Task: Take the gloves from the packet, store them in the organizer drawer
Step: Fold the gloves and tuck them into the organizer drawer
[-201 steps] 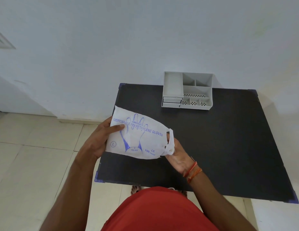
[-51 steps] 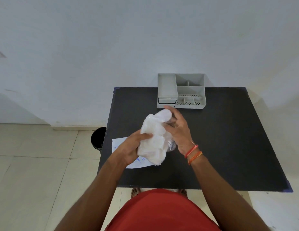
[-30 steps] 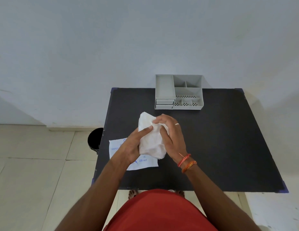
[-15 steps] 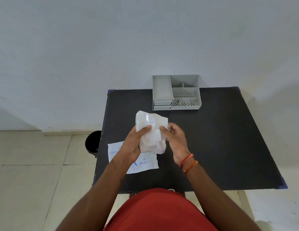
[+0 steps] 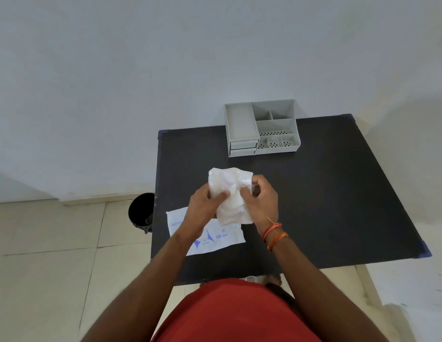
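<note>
A pale wall fills the upper half of the frame, tiled floor runs along the left, and a black table (image 5: 338, 206) takes up the middle and right. The biggest change is on that table: the packet (image 5: 215, 239), which both hands held up a few seconds ago, now lies flat and slack at the table's left side, just below centre frame, partly under the left forearm. It looks emptied, though I cannot see inside it.

The gloves (image 5: 231, 193) are out — a crumpled white translucent bundle held above the table at centre frame. Over the last second or so the bundle has been squeezed and turned between the hands, and it looks a little more gathered now. The left hand (image 5: 202, 208) is clamped on its left side, thumb pressed across the front; the right hand (image 5: 260, 198) is curled around its right edge, fingers closed on the film.

So the first half of the task seems done, and I judge the person is compacting the bundle to fit a narrow space.

The grey organizer (image 5: 262, 128) sits at the table's far edge, upper centre-right, well apart from the hands. Its open top compartments show nothing inside. Its two small drawers (image 5: 242, 148), stacked at the lower left front, are both pushed in — one must be pulled out before anything is stored.

A small black bin (image 5: 140, 212) stands on the floor just left of the table.
</note>
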